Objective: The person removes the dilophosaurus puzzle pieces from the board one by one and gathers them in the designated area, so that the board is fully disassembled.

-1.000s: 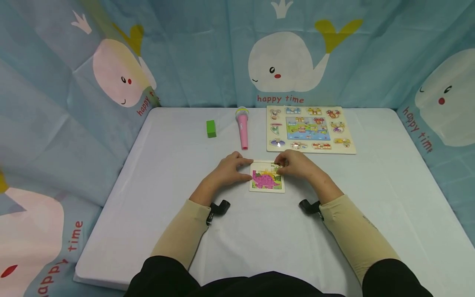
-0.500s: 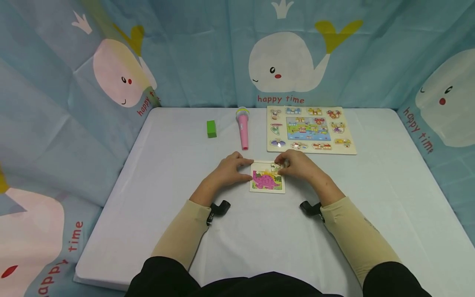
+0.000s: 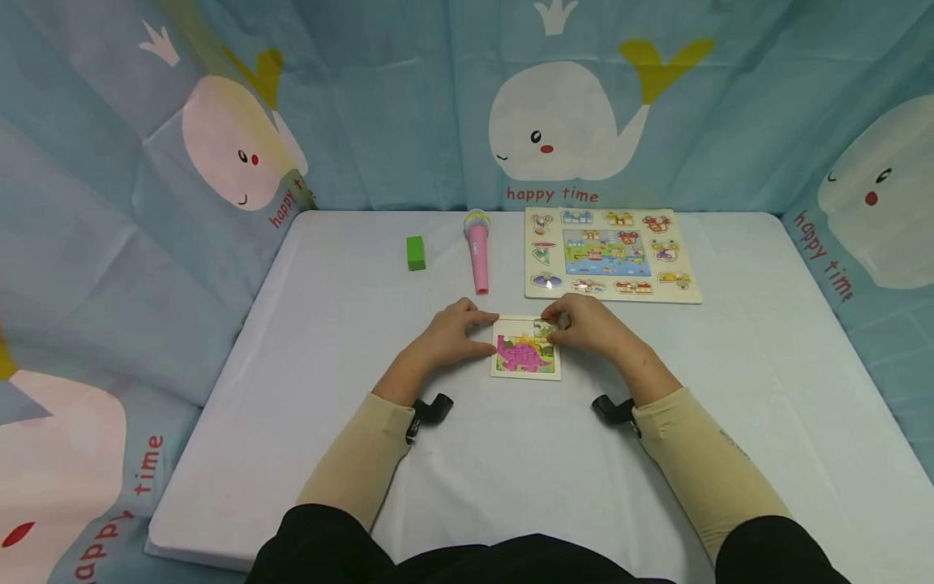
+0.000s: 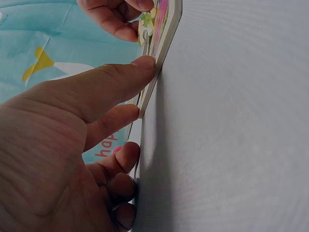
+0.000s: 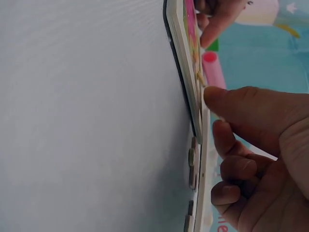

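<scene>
Barely anything has shifted over the last second: the right wrist has eased slightly outward and back toward the person, while the left arm looks as it did. The right hand [image 3: 586,323] pinches a small green-and-white puzzle piece [image 3: 541,329] between thumb and forefinger, at the upper right corner of a dinosaur jigsaw puzzle [image 3: 523,355]; from the left wrist the piece shows tilted up against the board, and I can't tell how much of it touches the frame. The other right-hand fingers curl loosely toward the palm. On the opposite side, the left hand [image 3: 448,334] has its thumb and forefinger spread apart, thumb tip against the puzzle's left edge and forefinger tip at the upper left corner, with the remaining fingers bent beneath. The puzzle lies flat on the white-covered worktop [image 3: 766,365], straight in front of the person, a pink dinosaur filling the lower part of its pale frame. Beyond the hands, a pink toy microphone [image 3: 477,258] lies with its head pointing away, a green block [image 3: 416,253] just to its left. To the right of the microphone sits a larger wooden picture board [image 3: 606,253], its small pictures ringing a blue scene. Behind it all hangs a blue curtain [image 3: 409,122] printed with whales and the words "happy time".
</scene>
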`<action>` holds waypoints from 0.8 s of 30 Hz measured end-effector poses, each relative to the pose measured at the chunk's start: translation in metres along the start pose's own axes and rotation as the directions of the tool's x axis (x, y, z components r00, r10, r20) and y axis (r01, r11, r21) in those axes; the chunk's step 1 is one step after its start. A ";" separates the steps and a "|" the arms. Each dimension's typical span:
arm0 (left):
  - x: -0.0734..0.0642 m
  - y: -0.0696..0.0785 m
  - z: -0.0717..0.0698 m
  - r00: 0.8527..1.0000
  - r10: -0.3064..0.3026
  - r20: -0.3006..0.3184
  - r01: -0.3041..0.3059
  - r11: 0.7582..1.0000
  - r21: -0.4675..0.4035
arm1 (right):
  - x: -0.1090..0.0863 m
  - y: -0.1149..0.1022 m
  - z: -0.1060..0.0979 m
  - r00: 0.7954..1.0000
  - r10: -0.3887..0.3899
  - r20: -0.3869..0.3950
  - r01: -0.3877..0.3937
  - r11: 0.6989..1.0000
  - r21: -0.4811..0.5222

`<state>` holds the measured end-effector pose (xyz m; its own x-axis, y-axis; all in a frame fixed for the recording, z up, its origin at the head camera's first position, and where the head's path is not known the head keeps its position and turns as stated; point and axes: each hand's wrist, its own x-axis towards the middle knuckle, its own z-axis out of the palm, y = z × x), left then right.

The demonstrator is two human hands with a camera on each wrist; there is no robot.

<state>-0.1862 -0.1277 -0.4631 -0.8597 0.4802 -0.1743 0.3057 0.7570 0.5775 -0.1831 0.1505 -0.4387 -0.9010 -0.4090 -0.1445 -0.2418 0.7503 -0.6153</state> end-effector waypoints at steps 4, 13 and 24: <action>0.000 0.000 0.000 1.000 0.004 -0.004 -0.004 1.000 0.005 | -0.003 0.000 -0.004 1.000 -0.008 -0.017 0.008 1.000 0.004; 0.000 0.000 0.001 1.000 -0.003 -0.008 0.003 1.000 -0.005 | -0.012 -0.004 -0.017 0.999 -0.019 -0.049 0.020 0.999 0.035; 0.000 0.000 0.000 1.000 0.001 -0.012 -0.002 1.000 -0.014 | -0.025 -0.002 -0.034 0.996 -0.035 -0.083 0.043 0.995 0.089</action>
<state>-0.1860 -0.1281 -0.4628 -0.8641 0.4759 -0.1639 0.3012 0.7498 0.5891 -0.1719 0.1771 -0.4081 -0.9188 -0.3905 -0.0575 -0.2472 0.6828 -0.6875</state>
